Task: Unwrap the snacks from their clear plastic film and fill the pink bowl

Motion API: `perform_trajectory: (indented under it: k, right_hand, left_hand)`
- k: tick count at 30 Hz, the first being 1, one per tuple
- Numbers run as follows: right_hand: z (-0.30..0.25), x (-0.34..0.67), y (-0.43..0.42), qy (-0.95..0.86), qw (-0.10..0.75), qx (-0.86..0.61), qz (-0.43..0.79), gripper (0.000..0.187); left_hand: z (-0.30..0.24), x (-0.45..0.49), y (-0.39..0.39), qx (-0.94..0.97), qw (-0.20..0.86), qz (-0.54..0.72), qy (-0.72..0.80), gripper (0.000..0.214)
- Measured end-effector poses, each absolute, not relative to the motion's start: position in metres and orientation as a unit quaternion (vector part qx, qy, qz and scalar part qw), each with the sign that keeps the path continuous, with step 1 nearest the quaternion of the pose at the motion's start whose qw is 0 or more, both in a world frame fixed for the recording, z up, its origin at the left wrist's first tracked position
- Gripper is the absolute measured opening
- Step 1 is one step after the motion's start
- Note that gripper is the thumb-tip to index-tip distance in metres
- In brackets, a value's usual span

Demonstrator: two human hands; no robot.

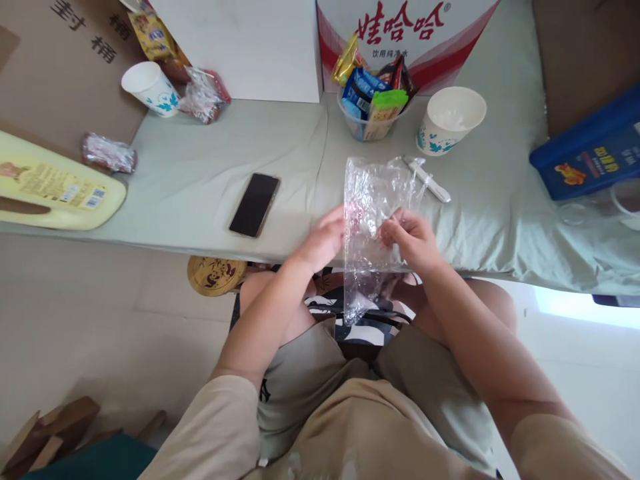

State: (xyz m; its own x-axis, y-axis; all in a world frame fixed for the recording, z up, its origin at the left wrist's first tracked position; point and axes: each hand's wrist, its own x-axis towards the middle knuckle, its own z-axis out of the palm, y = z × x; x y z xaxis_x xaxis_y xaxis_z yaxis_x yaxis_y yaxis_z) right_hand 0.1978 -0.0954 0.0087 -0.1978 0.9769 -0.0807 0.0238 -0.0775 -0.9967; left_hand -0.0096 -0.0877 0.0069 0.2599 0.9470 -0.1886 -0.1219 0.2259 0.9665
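A crinkled clear plastic bag (367, 257) hangs upright between my hands, its lower end over my lap at the bed's edge. My left hand (325, 239) is at the bag's left edge, its fingertips partly hidden by the shiny plastic and seemingly closed on it. On the other side, my right hand (409, 235) pinches the plastic between thumb and curled fingers. Just beyond the bag lies a white-handled tool (434, 185), partly covered by the film; its kind is unclear. To the left of my left hand, a black phone (255, 205) lies flat.
Behind the bag stand a clear tub (365, 127) of wrapped snacks and a paper cup (445, 130). Another paper cup (153, 90) leans at the left near wrapped packets (205, 97). A yellow jug (60, 187) and a blue container (590, 153) flank the cloth-covered surface (200, 160). Boxes stand behind.
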Motion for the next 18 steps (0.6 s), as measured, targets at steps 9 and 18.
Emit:
perform_trajectory:
  k: [9, 18]
  right_hand:
    - [0.003, 0.212, -0.083, -0.541, 0.361, -0.505, 0.568, 0.034]
    - [0.006, 0.221, -0.069, -0.521, 0.411, -0.507, 0.55, 0.025]
  left_hand:
    - [0.009, 0.013, -0.07, 0.36, 0.722, 0.407, 0.429, 0.016]
    - [0.007, 0.011, -0.051, 0.479, 0.679, 0.291, 0.473, 0.041]
